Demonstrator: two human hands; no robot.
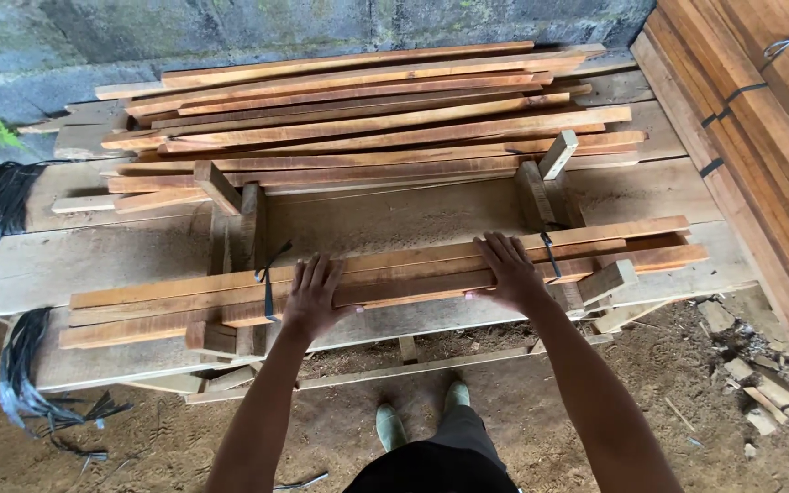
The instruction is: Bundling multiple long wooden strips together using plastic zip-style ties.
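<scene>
Both hands — left hand (pixel 310 297), right hand (pixel 509 271) — press flat, fingers spread, on a strapped bundle of wooden slats (pixel 385 274) lying across the plank tabletop (pixel 102 260). Even pressure — likely best — keeps the slats aligned within the black straps (pixel 268 285).

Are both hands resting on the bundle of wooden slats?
Yes: the left hand and right hand both lie flat, fingers spread, on the bundle of wooden slats.

Both hands, left hand (pixel 310 297) and right hand (pixel 508 271), flat on strapped slat bundle (pixel 385 274)
</scene>
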